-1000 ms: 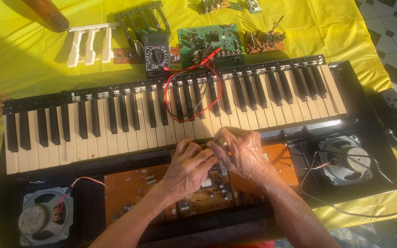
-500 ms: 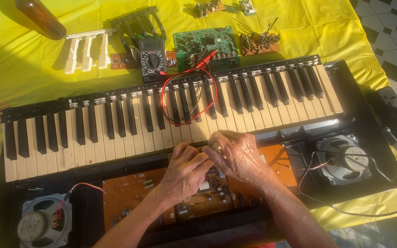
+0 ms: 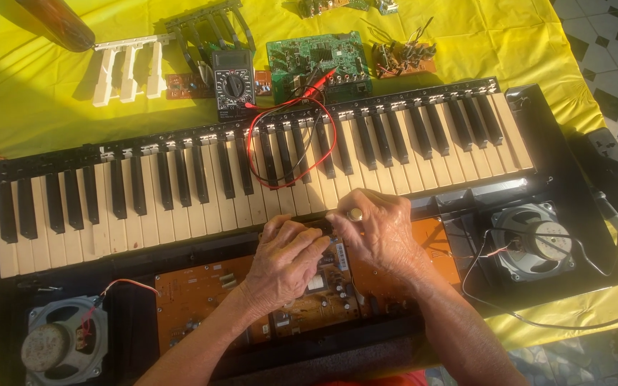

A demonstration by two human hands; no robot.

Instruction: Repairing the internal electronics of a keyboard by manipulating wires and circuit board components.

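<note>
Yellow cloth (image 3: 37, 107) covers the worktop under an opened keyboard (image 3: 266, 179). Both hands, left hand (image 3: 284, 261) and right hand (image 3: 380, 232), pinch at the orange circuit board (image 3: 202, 293) near its front edge; what they grasp is hidden.

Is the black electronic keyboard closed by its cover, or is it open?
Open. The black electronic keyboard has no cover: its orange circuit board and round grey speakers lie exposed.

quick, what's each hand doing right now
Left hand: fingers curled, resting on the orange circuit board; any grip is hidden.
Right hand: fingers bent at the keyboard's front edge; cannot tell if holding anything.
</note>
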